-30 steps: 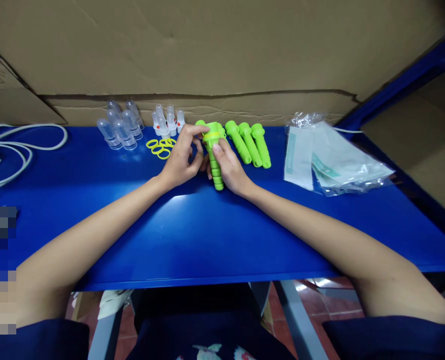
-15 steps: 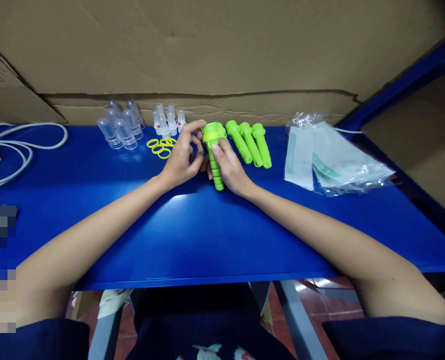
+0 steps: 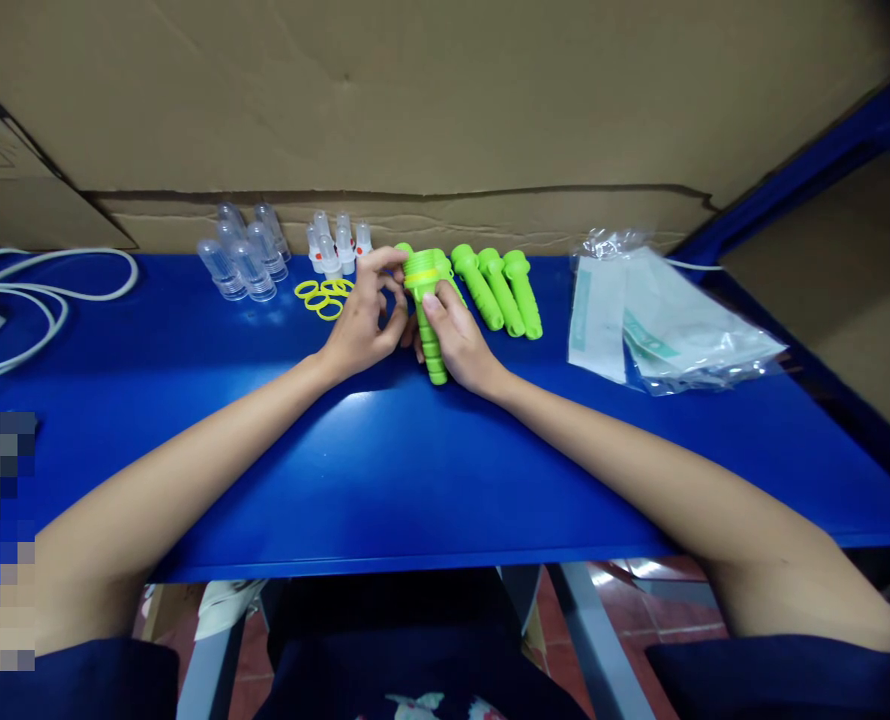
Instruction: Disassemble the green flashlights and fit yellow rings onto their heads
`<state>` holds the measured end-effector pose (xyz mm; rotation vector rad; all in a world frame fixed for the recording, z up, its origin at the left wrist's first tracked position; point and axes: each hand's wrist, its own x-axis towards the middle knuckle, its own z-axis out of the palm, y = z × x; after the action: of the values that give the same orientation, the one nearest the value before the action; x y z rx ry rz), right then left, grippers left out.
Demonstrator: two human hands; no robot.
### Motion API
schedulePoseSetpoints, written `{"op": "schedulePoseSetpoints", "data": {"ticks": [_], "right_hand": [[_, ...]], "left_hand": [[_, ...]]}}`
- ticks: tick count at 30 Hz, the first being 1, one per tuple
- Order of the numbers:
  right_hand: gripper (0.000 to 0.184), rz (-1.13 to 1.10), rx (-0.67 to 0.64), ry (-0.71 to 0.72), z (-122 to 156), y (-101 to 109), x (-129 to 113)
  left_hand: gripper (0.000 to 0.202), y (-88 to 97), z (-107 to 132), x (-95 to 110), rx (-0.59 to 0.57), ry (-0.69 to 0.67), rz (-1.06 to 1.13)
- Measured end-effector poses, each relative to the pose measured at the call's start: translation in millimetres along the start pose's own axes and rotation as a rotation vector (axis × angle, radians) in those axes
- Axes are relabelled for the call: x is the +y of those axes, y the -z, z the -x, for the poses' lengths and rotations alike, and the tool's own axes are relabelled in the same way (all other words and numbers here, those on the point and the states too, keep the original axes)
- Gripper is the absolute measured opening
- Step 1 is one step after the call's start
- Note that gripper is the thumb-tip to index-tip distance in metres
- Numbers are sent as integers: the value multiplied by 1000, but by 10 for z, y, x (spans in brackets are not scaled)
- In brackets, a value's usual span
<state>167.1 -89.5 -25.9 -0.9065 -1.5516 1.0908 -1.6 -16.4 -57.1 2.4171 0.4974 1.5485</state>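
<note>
— Nearest first?
— Dark sleeves (image 3: 782, 675) and bare forearms, leaning over the blue table (image 3: 385, 470).

— And beyond the wrists?
— Right grip (image 3: 460, 340) closed round the handle of a green body (image 3: 433, 358): thumb in front, fingers behind, threaded head pointing away.

— Left grip (image 3: 365, 315)?
— Loosely curled, index fingertip at the side of the threaded head. Impossible to tell whether pinching anything, with the inner fingers partly hidden.

— And the yellow ring (image 3: 420, 278)?
— Around the head, just below the threads, apparently fairly level.

— How best to handle that?
— Brace the handle firmly in the right grip, without crowding the head. Run the left fingertip evenly along the ring rather than pressing at one spot. Look for twists or a raised stretch; probably soft, so likely prone to rolling.

— Farther off?
— Loose yellow rings (image 3: 326, 293) beside the left grip; three spare green bodies (image 3: 501, 290) to the right; a plastic bag of papers (image 3: 662, 310) farther right. At the back, clear tubes (image 3: 251, 272) and white capsules (image 3: 329, 258), upright before the cardboard (image 3: 445, 110).
</note>
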Motion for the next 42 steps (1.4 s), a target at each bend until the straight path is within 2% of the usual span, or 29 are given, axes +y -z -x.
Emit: {"op": "schedulePoseSetpoints", "data": {"ticks": [6, 11, 16, 19, 23, 25, 27, 29, 31, 35, 36, 38, 42], "right_hand": [[58, 5, -4, 13, -2, 17, 26], [60, 75, -7, 24, -15, 56, 74], [58, 131, 92, 94, -14, 49, 105], [60, 167, 146, 142, -25, 84, 47], [51, 294, 282, 296, -95, 303, -138], [52, 462, 404, 389, -156, 496, -221], [62, 719, 504, 426, -224, 728, -260], [62, 923, 573, 342, -284, 972, -250], [53, 1025, 631, 254, -331, 1200, -205], [18, 972, 697, 49, -372, 1536, -112], [18, 958, 707, -19, -372, 1591, -95], [32, 962, 677, -152, -363, 1672, -58], [40, 1066, 518, -336, -333, 1766, 73]], "left_hand": [[45, 22, -34, 37, 12, -54, 10], [47, 53, -38, 36, -49, 9, -1], [52, 64, -54, 80, -102, 43, -8], [51, 53, -65, 106, -82, 55, -5], [45, 26, -68, 95, -42, 30, -13], [43, 21, -67, 85, -45, 25, -17], [42, 21, -66, 80, -62, 29, -21], [40, 25, -65, 80, -78, 32, -29], [39, 26, -65, 83, -85, 31, -38], [38, 19, -65, 88, -88, -5, -37], [37, 16, -65, 89, -92, -16, -37], [37, 12, -65, 88, -101, -28, -39], [39, 11, -66, 88, -101, -37, -56]]}}
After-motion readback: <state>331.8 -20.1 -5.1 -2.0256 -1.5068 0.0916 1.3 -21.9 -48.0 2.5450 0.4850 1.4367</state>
